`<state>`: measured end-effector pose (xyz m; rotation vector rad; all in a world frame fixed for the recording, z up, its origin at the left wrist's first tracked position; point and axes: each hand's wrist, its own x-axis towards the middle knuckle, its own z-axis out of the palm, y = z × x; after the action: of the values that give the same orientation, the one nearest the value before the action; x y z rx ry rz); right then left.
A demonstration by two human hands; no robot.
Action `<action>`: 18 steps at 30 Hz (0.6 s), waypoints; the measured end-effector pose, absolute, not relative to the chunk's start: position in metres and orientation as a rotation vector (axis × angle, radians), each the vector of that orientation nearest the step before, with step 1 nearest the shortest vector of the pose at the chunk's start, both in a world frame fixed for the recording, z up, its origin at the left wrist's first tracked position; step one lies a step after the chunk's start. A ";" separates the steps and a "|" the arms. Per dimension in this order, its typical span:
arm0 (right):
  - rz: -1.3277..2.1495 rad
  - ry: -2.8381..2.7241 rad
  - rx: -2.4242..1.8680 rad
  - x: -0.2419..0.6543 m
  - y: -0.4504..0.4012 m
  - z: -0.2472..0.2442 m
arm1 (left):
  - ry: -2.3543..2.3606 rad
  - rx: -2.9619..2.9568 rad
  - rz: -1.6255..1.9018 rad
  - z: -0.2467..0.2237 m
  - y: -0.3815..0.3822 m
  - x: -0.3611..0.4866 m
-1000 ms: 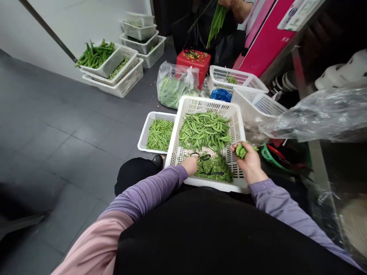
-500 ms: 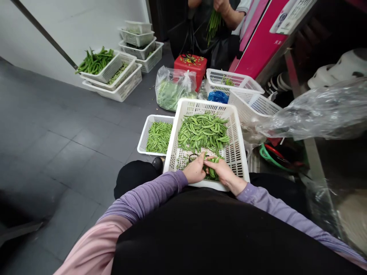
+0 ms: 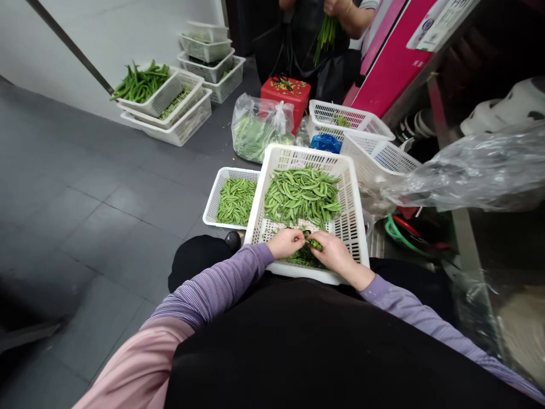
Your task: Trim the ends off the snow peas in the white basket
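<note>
A light, easily snapped pea pod [image 3: 315, 245] is pinched narrowly at its end by the right hand [image 3: 336, 254]; whether anything is gripped by the left hand [image 3: 286, 243] cannot be told.

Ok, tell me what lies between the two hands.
In the head view, a small clump of green pea pods lies between the left hand and the right hand, touching the right hand.
</note>
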<state>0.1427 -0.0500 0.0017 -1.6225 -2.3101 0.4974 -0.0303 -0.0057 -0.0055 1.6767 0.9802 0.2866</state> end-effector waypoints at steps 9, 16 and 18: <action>0.903 -1.888 -1.432 0.143 -0.051 0.012 | 1.021 1.343 0.129 -0.021 0.000 -0.028; 1.224 -1.288 -1.595 0.162 -0.052 0.013 | 1.240 2.074 -0.114 -0.033 0.008 -0.038; 1.338 -1.165 -1.519 0.165 -0.053 0.011 | 1.185 2.135 -0.003 -0.028 0.006 -0.040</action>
<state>0.1654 -0.0532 0.0113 -1.5186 -1.1650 1.3378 -0.0396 0.0056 -0.0284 2.1353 1.1846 -0.0030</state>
